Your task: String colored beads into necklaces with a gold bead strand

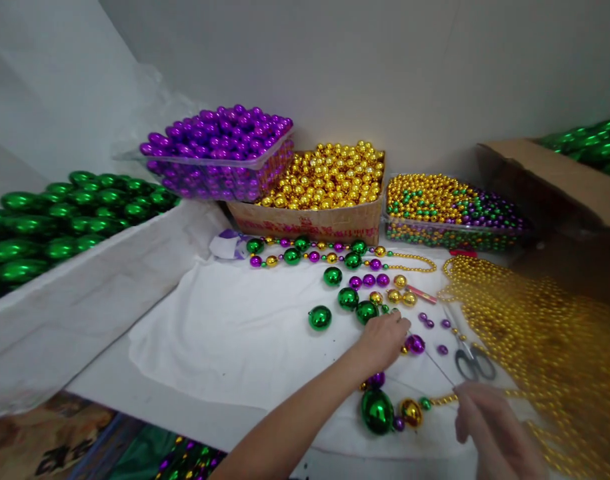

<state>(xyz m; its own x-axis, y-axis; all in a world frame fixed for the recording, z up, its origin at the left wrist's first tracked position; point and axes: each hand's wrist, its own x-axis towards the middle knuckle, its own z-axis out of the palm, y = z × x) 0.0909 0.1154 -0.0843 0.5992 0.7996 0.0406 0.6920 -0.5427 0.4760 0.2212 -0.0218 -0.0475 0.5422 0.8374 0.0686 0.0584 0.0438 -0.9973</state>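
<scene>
My left hand [385,337] reaches over the white cloth, its fingers bent down beside small green beads [385,309] and a large green ball [367,312]. Whatever its fingertips grip is hidden. At the lower right my right hand [495,427], slightly blurred, pinches a thin string [439,367] that runs up toward a purple ball [415,344] beside my left hand. Below lies a partly strung bead necklace with a large green ball [377,411], a gold ball [411,413] and a gold bead chain [443,400].
A finished-looking bead strand [313,256] lies behind loose balls. Scissors [475,362] and a heap of gold chains [549,333] are at right. Behind stand a purple-ball tub [275,157], a gold-ball carton [305,220] and a mixed-bead tub [449,235]. A green-ball box [99,280] is left.
</scene>
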